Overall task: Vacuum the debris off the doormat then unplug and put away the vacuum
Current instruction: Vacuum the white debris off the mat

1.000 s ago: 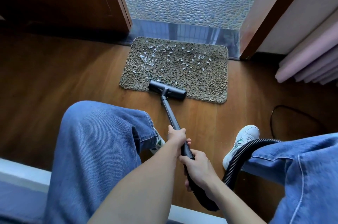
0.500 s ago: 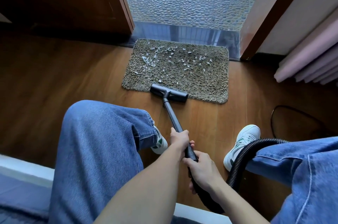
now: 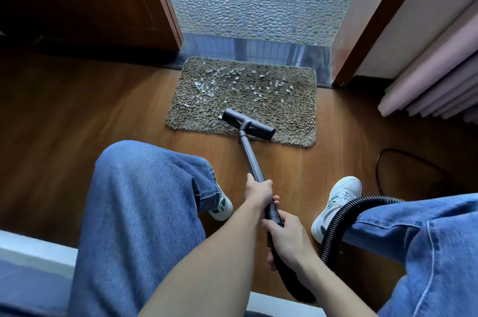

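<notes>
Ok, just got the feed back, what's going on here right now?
A seated person is vacuuming a doormat at a doorway. The left hand grips the vacuum wand farther forward. The right hand grips it nearer the hose, which curves away past the right leg. The floor head sits on the mat's near edge. White debris is scattered over the far half, so most of the cleaning looks yet to be done.

The black ribbed vacuum hose [image 3: 332, 224] ran behind the right blue-jeaned knee [image 3: 426, 239], its far end hidden. The pale flecks of debris [image 3: 204, 87] on the shaggy olive doormat [image 3: 297, 109] were too small to identify.
</notes>
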{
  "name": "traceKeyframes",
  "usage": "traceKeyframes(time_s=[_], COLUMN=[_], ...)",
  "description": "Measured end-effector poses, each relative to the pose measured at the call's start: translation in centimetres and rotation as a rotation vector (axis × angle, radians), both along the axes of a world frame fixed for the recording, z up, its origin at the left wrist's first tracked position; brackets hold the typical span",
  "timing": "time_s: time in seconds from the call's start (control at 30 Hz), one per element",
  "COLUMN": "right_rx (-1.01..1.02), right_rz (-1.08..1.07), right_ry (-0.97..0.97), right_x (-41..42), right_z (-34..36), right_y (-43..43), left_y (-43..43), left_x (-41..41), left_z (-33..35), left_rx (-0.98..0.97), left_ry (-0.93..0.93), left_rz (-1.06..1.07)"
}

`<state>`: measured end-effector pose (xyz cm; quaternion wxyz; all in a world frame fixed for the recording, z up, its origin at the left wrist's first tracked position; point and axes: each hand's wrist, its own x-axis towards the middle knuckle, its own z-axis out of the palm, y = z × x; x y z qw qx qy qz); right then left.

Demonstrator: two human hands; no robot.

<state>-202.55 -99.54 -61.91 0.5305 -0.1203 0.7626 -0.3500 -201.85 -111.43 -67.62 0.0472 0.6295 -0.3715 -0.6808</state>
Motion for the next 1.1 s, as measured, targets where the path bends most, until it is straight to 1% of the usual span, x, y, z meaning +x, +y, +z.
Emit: traceKeyframes(time_s=[0.17, 0.4, 0.73, 0.9, 1.1], right_rx=[0.005, 0.034, 0.018, 0.016, 0.024], right_rz=[-0.063, -0.049, -0.12, -0.128, -0.051], right_ry=[-0.017, -0.016, -0.052, -0.068, -0.085], right_x=[-1.6, -2.7, -3.9, -3.1, -1.2], right_z=[-1.0, -2.7, -3.1, -2.5, -1.4], right_y=[-1.2, -2.6, -5.8, -6.0, -4.4], left_y=[-1.3, -2.9, -6.2, -6.3, -4.4], left_x=[-2.2, -3.2, -5.2, -4.4, -1.2], left_z=[-0.4, -2.2, -2.9, -2.4, -1.6], left_rx=[0.002, 0.017, 0.007, 0.011, 0.012], left_ry=[0.008, -0.043, -0.03, -0.036, -0.059], left_rz=[-0.048, -0.064, -0.068, -0.069, -0.03])
